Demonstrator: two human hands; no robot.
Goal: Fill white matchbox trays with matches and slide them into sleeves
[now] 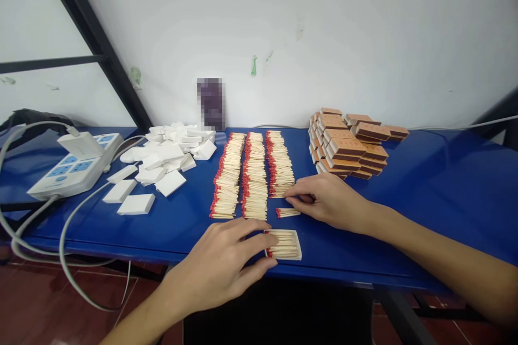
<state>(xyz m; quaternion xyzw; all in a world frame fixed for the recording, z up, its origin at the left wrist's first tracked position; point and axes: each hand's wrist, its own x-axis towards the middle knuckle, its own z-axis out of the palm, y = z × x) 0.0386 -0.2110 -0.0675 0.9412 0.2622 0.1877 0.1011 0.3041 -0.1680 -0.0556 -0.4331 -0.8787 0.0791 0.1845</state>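
Observation:
My left hand (220,258) grips the left end of a small white matchbox tray (300,247) at the table's front edge, its fingers reaching over the rim. Matches (285,245) with red heads lie side by side in the tray. My right hand (326,199) pinches thumb and index finger at the near end of the rightmost row of matches (280,164). Just below its fingertips lies a small separate group of matches (287,212). Two more long rows, a middle row (254,177) and a left row (227,177), run alongside, heads to the left.
White empty-looking trays (170,150) are heaped at left. Brown matchbox sleeves (346,145) are stacked at right. A power strip (76,164) with a plugged-in charger and white cables (67,231) occupies the far left. A pixelated upright rectangle (212,105) leans against the wall.

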